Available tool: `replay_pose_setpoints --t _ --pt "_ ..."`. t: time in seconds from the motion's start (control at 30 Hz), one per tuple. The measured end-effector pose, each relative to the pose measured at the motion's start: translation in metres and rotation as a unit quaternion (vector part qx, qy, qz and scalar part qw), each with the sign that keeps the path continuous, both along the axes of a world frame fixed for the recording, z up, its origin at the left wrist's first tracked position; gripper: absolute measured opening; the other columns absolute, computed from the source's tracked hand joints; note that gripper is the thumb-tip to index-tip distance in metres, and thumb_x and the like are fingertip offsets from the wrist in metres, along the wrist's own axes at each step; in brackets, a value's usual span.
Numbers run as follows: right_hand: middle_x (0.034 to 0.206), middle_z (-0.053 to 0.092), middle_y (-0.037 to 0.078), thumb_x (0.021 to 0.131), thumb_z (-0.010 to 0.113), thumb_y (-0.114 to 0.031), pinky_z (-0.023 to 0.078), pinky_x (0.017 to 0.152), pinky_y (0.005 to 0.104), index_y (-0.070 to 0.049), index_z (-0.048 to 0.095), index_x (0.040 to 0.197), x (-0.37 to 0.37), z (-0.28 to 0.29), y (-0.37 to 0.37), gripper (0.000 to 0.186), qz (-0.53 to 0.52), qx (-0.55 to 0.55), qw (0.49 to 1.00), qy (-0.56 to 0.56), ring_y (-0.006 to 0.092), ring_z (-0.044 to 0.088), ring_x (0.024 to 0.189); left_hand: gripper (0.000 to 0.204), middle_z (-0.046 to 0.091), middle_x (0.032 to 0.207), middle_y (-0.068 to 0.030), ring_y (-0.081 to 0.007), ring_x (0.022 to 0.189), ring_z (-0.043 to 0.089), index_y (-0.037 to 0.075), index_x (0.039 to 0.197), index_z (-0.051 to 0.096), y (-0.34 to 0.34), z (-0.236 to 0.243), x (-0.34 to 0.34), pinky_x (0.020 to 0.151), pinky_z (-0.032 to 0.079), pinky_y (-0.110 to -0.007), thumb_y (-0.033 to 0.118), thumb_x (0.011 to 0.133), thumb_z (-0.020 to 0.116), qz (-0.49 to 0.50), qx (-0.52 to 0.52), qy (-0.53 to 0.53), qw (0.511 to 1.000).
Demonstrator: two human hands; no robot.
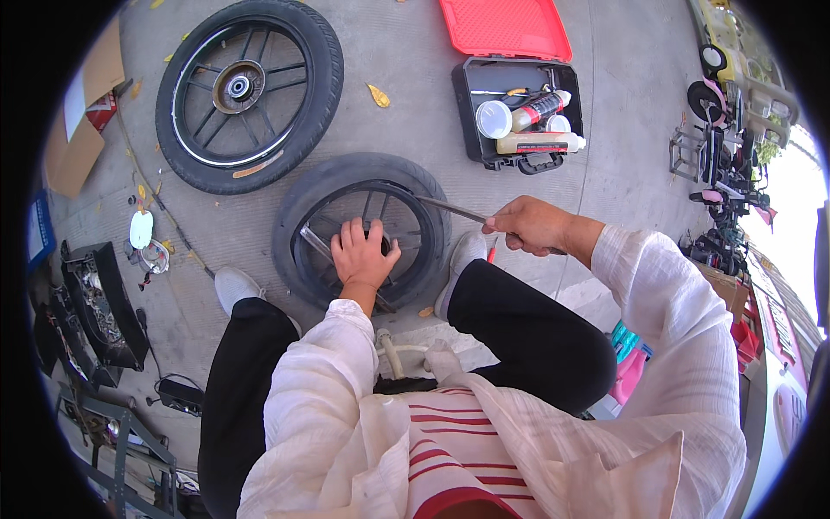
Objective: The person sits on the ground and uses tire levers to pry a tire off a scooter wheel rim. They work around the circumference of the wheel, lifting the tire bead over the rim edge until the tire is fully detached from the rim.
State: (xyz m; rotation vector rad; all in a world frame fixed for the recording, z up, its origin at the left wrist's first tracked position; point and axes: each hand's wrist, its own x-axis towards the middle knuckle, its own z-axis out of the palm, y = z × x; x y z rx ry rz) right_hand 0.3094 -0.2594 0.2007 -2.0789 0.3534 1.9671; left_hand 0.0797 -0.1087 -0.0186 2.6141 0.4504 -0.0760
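Black spoked wheel (290,227) w/ grey rubber tyre (380,168), flat on grey concrete (398,52) btwn light-grey shoes (233,287).
L hand (361,257) spread flat over its middle, prob. steadying; R hand (524,227) grips long grey metal bar (458,210), tip at tyre's edge, prob. for leverage.

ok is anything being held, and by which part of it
The right grip holds a metal bar near its right end. The left grip lies spread over the nearer wheel; whether it holds anything cannot be told.

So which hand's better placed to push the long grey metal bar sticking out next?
Probably the right hand: it grips that bar; the left hand sits apart, over the black spoked wheel.
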Motion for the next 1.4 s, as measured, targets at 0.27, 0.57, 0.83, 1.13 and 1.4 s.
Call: replay_pose_setpoints --t 0.27,0.57,0.83,1.13,1.4 --pt "0.069 0.057 0.008 0.101 0.055 -0.033 0.034 0.041 0.0331 0.005 0.065 0.102 -0.042 0.002 0.009 0.039 -0.087 -0.027 0.994 -0.058 0.0148 0.044 0.045 0.048 0.057 0.12 -0.0135 -0.0323 0.12 0.05 0.016 0.112 0.066 0.001 0.0 0.0 0.097 0.039 -0.048 0.044 0.074 0.073 0.0 -0.002 -0.003 1.0" --pt "0.083 0.064 0.033 0.101 0.052 -0.034 0.05 0.075 0.0513 0.008 0.057 0.093 -0.163 -0.029 0.015 0.043 -0.059 0.016 0.955 -0.289 0.0483 0.065 0.083 0.047 0.056 0.121 -0.0136 -0.0326 0.12 0.05 0.016 0.111 0.065 -0.007 -0.003 -0.002 0.099 0.038 -0.049 0.044 0.074 0.073 0.015 0.014 -0.003 1.0" --pt "0.081 0.065 0.031 0.101 0.051 -0.032 0.047 0.072 0.0597 -0.003 0.042 0.104 -0.266 -0.145 -0.01 0.031 -0.019 0.072 0.936 -0.345 0.0523 0.062 0.079 0.06 0.052 0.128 -0.015 -0.0347 0.126 0.045 0.014 0.123 0.058 -0.004 -0.002 -0.002 0.107 0.033 -0.049 0.045 0.074 0.075 -0.03 0.006 0.059 0.998" --pt "0.08 0.067 0.023 0.092 0.062 -0.042 0.05 0.073 0.0492 -0.001 0.065 0.082 -0.144 -0.118 -0.095 0.042 0.035 0.073 0.921 -0.381 0.0423 0.065 0.08 0.069 0.053 0.129 -0.0173 -0.0365 0.123 0.048 0.002 0.13 0.054 0.019 0.02 0.007 0.107 0.036 -0.047 0.042 0.077 0.074 -0.012 -0.028 -0.09 0.995" --pt "0.077 0.069 0.018 0.085 0.072 -0.053 0.05 0.073 0.0424 0.001 0.072 0.095 -0.134 -0.19 -0.095 0.055 -0.21 0.15 0.892 -0.372 0.0288 0.067 0.074 0.068 0.059 0.13 -0.0256 -0.041 0.124 0.054 -0.002 0.132 0.057 0.117 0.04 0.129 0.106 0.04 -0.043 0.052 0.091 0.059 -0.072 -0.137 0.06 0.986"
